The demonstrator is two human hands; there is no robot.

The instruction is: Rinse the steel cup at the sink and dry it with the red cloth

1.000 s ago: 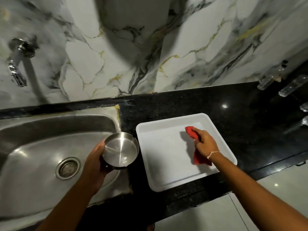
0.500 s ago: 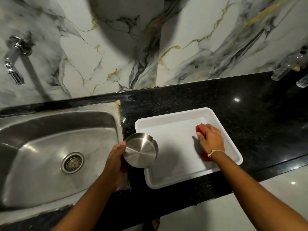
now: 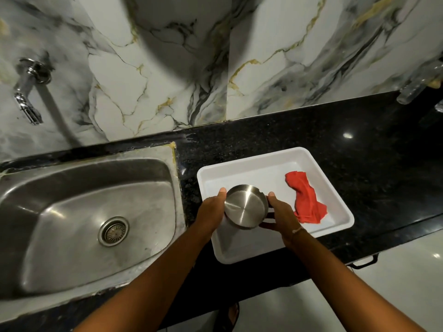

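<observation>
The steel cup (image 3: 245, 206) is upside down, its flat bottom facing me, held over the left half of the white tray (image 3: 254, 157). My left hand (image 3: 212, 210) grips its left side and my right hand (image 3: 280, 215) grips its right side. The red cloth (image 3: 306, 200) lies crumpled in the right part of the tray, free of both hands. The steel sink (image 3: 86, 216) with its round drain (image 3: 113, 231) lies to the left. Whether the cup touches the tray floor I cannot tell.
A chrome tap (image 3: 27, 92) sticks out of the marble wall above the sink's left end. The black granite counter (image 3: 359, 152) runs right of the sink. Clear bottles (image 3: 414, 86) lie at its far right corner. Pale floor tiles show below the counter edge.
My left hand carried the cup from over the sink rim rightward to above the tray. My right hand let go of the red cloth, left it in the tray and took hold of the cup.
</observation>
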